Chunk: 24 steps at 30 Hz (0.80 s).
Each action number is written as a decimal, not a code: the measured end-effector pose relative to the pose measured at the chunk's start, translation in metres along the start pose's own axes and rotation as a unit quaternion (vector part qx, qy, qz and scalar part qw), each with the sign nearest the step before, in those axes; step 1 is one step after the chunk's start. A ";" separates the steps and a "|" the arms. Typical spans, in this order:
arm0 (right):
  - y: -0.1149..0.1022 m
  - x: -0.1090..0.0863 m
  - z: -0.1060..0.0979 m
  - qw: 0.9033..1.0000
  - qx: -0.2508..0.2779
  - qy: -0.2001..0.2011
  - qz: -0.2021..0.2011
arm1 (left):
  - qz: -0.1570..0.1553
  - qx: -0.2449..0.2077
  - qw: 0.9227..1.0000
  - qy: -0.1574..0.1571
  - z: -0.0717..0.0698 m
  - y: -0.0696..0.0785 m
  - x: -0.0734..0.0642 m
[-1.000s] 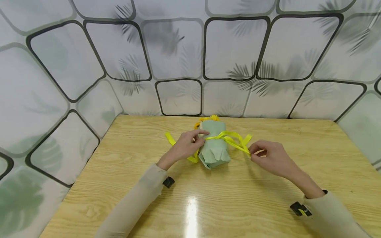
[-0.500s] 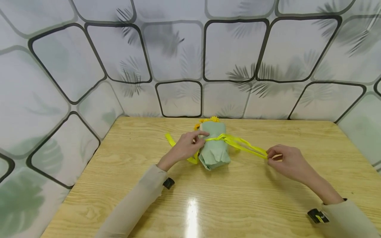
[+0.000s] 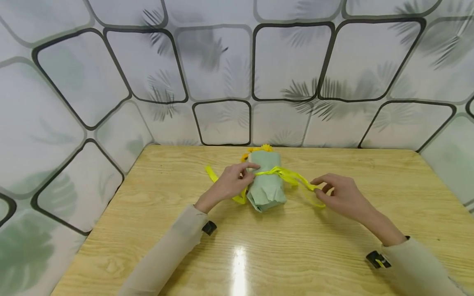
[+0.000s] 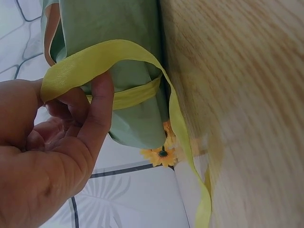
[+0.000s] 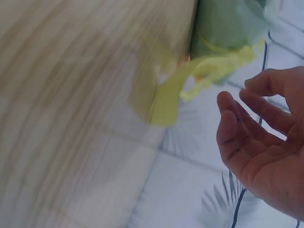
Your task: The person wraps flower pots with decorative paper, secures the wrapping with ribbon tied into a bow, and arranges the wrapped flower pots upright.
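A parcel [image 3: 266, 189] wrapped in pale green paper lies at the table's far middle, with a knotted yellow ribbon [image 3: 274, 169] around it. My left hand [image 3: 231, 181] is at its left side, index finger reaching onto the paper. In the left wrist view a ribbon strand [image 4: 109, 50] arches from between the thumb and fingers, then trails down to the table. My right hand [image 3: 338, 195] hovers right of the parcel, fingers bent and thumb apart. Just beyond those fingertips, the loose ribbon tail [image 5: 166, 102] droops in the right wrist view, blurred.
Orange-yellow artificial-looking flowers [image 3: 266, 147] show at the parcel's far end. The wooden table [image 3: 177, 246] meets a patterned wall covering [image 3: 222, 61] at the back and left. Another ribbon end [image 3: 211, 172] lies left of the left hand.
My right hand pulled the ribbon tails out to the right, and the bow loops collapsed. It has since come back left and let the tails drop. The left hand stays put.
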State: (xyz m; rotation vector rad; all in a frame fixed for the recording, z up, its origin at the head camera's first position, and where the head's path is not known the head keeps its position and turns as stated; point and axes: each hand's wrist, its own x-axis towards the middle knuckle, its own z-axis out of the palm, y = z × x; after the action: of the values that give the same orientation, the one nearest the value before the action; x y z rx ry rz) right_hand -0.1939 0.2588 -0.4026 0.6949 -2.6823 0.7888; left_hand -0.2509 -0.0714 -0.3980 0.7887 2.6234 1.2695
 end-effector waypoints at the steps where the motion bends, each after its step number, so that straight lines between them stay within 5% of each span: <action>1: -0.004 0.004 0.005 1.000 0.005 0.005 -0.006 | 0.001 0.000 1.000 0.000 0.000 0.000 0.000; 11: -0.021 0.034 0.038 0.999 0.025 0.016 -0.031 | 0.005 0.003 1.000 0.003 0.000 -0.001 0.001; 24: -0.024 0.018 0.029 0.998 0.017 0.019 -0.062 | 0.007 0.003 1.000 0.001 -0.001 -0.003 0.002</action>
State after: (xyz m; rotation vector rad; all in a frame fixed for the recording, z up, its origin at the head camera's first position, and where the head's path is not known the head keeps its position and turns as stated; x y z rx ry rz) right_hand -0.2001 0.2186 -0.4090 0.8383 -2.5686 0.8097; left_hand -0.2542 -0.0730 -0.3992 0.8085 2.6291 1.2653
